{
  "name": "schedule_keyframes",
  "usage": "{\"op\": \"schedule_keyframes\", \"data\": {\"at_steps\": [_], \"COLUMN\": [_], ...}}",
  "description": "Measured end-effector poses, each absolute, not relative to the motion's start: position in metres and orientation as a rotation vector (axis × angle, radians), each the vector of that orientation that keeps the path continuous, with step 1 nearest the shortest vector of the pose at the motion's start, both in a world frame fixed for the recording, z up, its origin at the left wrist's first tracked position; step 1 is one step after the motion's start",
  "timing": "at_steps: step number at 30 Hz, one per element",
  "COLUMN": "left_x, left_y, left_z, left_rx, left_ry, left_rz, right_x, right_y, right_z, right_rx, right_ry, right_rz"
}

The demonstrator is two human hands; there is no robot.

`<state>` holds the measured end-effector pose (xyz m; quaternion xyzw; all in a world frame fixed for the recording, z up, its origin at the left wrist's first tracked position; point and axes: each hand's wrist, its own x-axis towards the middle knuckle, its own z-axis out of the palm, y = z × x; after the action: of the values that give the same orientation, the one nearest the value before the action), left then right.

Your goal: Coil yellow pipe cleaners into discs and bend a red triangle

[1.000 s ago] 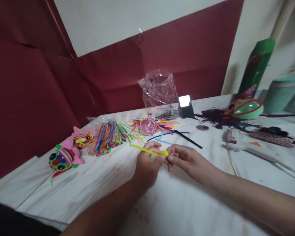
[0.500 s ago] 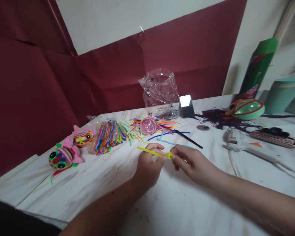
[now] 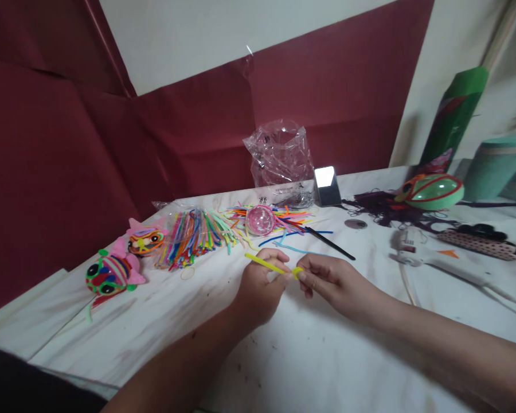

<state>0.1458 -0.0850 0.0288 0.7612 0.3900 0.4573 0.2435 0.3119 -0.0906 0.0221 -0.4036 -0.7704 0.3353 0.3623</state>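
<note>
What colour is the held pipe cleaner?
Yellow; the pipe cleaner, held by the left hand and right hand, shows best in the head view.

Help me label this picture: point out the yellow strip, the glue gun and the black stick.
Yellow strip (image 3: 264, 263), head view, on its straight part.
Glue gun (image 3: 451, 267), head view, on its white body.
Black stick (image 3: 330, 243), head view, midway along its length.

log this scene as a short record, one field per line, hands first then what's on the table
left hand: pinching yellow pipe cleaner
right hand: fingertips at its curled end
table surface: white, marbled
far left: two colourful fish-like figures
beyond hands: mixed pipe cleaners partly in clear bag, clear ball with pink rim, black strip
right: glue gun, green ornament with red bands
</note>
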Motion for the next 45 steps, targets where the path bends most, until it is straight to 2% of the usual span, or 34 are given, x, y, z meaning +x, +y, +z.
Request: {"op": "schedule_keyframes", "data": {"at_steps": [13,19,33,40,45], "left_x": [0.147,0.154,0.144,0.149,0.149], "left_y": [-0.083,-0.085,-0.082,-0.082,-0.085], "left_z": [0.030,0.021,0.033,0.024,0.025], "left_rx": [1.838,1.775,1.938,1.911,1.967], "left_ry": [1.102,1.112,1.032,1.113,1.109], "left_rz": [1.327,1.158,1.428,1.301,1.329], "right_x": [0.312,0.308,0.305,0.304,0.306], "right_y": [-0.088,-0.086,-0.088,-0.087,-0.087], "right_z": [0.025,0.018,0.014,0.012,0.010], "right_rx": [-0.992,-0.874,-0.933,-0.877,-0.938], "right_ry": [-1.713,-1.503,-1.608,-1.518,-1.718], "right_rz": [1.156,1.357,1.248,1.321,1.162]}}
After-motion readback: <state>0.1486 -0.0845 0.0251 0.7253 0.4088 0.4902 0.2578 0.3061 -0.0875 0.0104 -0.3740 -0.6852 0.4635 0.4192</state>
